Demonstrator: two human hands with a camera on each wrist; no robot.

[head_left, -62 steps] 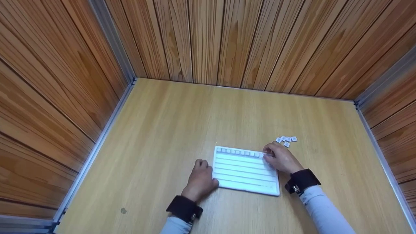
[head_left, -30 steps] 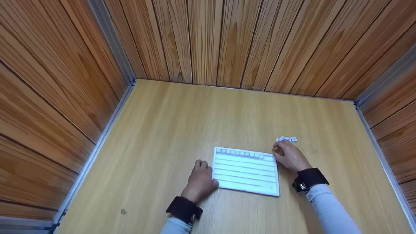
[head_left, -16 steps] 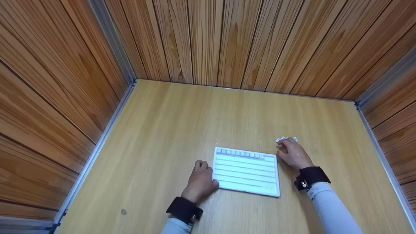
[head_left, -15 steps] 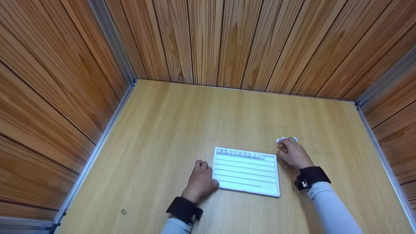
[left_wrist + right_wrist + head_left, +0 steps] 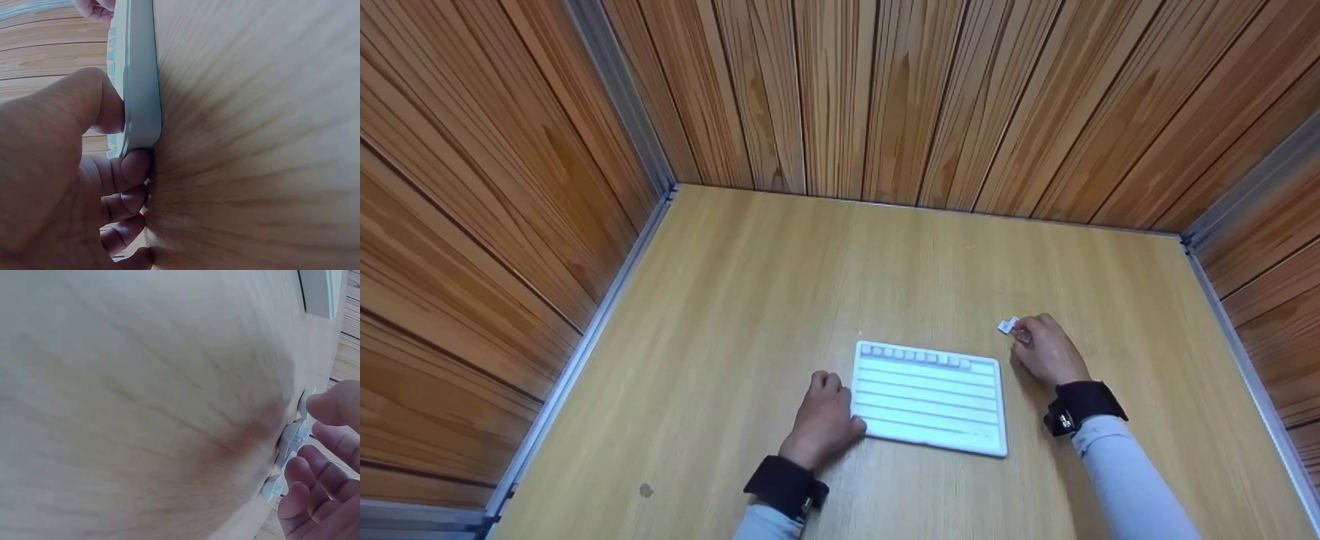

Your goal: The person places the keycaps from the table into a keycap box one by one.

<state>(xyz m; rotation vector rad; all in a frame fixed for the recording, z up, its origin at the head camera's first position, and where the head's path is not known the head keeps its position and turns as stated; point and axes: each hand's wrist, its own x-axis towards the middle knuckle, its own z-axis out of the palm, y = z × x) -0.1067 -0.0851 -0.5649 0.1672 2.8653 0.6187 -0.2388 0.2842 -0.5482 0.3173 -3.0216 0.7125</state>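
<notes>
Since a moment ago the right hand [image 5: 1046, 349] has left the white board [image 5: 928, 397] and now covers the small white tiles [image 5: 1008, 326] just beyond the board's far right corner, fingers curled over them, while the left hand [image 5: 823, 416] pinches the board's left edge on the table [image 5: 750, 300].

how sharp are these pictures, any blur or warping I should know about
Head view: sharp, wall planks bow outward from wide-angle distortion. Left wrist view: left hand and white tray clear, tabletop grain streaked. Right wrist view: soft and hazy; right hand and small tiles blurred.
</notes>
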